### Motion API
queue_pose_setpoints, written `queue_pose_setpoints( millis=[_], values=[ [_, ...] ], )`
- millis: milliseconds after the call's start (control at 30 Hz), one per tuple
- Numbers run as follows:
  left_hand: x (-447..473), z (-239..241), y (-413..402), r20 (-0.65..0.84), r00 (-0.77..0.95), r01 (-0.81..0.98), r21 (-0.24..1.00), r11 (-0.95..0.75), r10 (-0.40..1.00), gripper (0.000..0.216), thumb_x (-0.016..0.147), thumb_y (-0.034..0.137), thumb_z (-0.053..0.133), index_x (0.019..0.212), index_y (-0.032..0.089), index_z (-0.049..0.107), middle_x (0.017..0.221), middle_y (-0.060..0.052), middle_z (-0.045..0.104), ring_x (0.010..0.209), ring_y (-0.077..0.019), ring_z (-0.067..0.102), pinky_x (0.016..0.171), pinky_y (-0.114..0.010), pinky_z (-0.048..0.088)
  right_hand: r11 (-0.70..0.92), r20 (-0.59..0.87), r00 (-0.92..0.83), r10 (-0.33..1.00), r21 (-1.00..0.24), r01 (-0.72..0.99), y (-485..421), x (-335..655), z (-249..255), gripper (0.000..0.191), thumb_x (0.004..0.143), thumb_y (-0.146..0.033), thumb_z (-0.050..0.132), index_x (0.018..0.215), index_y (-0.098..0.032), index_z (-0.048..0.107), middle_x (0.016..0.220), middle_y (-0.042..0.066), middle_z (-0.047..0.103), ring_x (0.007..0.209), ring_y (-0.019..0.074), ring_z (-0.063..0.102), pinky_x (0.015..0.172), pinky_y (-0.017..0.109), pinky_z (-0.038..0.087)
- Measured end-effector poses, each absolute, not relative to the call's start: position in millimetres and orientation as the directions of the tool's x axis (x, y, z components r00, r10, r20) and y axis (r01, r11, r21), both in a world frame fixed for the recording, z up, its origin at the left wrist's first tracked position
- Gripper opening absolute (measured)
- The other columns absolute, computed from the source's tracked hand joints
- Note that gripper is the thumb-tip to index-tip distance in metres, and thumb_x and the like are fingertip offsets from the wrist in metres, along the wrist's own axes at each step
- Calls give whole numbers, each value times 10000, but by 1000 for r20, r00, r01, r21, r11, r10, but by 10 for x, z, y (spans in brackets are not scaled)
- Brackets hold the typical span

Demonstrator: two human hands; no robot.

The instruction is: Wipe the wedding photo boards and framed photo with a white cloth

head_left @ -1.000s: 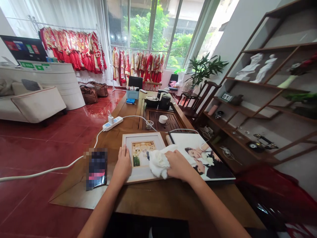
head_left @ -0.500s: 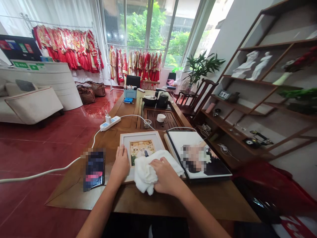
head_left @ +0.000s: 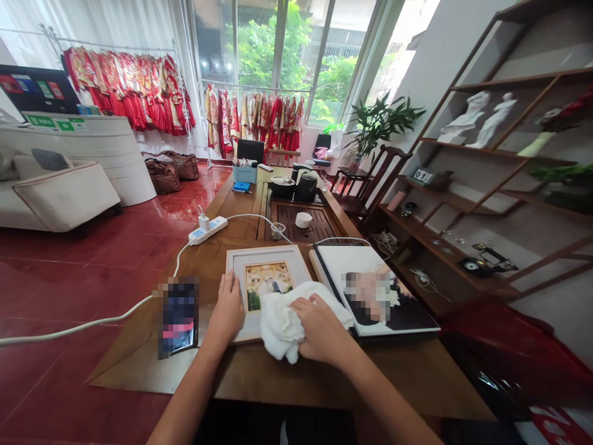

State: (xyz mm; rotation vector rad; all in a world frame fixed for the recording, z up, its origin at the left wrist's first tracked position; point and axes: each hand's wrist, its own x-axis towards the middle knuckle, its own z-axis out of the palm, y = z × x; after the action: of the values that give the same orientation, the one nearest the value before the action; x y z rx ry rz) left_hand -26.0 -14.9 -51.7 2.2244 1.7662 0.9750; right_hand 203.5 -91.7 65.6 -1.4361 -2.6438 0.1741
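Note:
A white-framed picture (head_left: 264, 262) lies flat on the wooden table (head_left: 407, 371) in front of me. My left hand (head_left: 228, 309) rests on the frame's left edge, fingers laid flat against it. My right hand (head_left: 319, 327) grips a crumpled white cloth (head_left: 281, 324) and presses it on the frame's lower right part. A large photo print (head_left: 370, 287) lies just right of the frame.
A phone (head_left: 178, 315) lies left of my left hand. A power strip (head_left: 207, 230) with a white cable sits further back, then a tea tray with a white cup (head_left: 304, 219) and kettles. A chair and shelves stand at the right.
My right hand slid the cloth leftward and toward me across the frame, then slightly back right. My left hand stayed on the frame's left edge.

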Motion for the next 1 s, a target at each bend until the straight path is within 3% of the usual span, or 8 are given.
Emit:
queue_pose_setpoints(
  millis=[233,433,700,1000],
  values=[
    [-250,-531,-155,410,109,833,460,-308,905,550,777,9,355,1318,2,457,1485,-218,326,1432,-318,153,1138,-492,284,451,-13,-452,892,-41,892,-934,2256,750,258,606,-172,533,861,-199,554,880,53,645,904,247,541,817,374,279],
    [-260,-539,-144,410,136,852,416,-318,902,545,777,6,338,1307,-15,461,1477,-228,335,1430,-328,144,1135,-493,286,446,38,-447,894,28,894,-581,2213,641,429,618,-161,556,1047,-175,571,1043,104,650,1035,273,517,895,400,267],
    [-265,-539,-133,382,149,861,403,-309,912,564,756,-17,329,1306,-32,453,1470,-254,335,1433,-318,129,1139,-493,273,329,149,-324,934,-10,944,170,2142,505,499,673,-187,563,1171,-159,540,1189,126,609,1126,266,486,959,379,261],
    [-266,-562,-121,395,145,840,435,-324,907,602,739,-9,355,1335,15,437,1471,-232,348,1434,-306,143,1131,-522,278,307,157,-298,941,-38,951,299,2072,547,343,698,-220,553,1033,-154,584,1097,121,636,1067,265,519,937,379,266]
  ],
)
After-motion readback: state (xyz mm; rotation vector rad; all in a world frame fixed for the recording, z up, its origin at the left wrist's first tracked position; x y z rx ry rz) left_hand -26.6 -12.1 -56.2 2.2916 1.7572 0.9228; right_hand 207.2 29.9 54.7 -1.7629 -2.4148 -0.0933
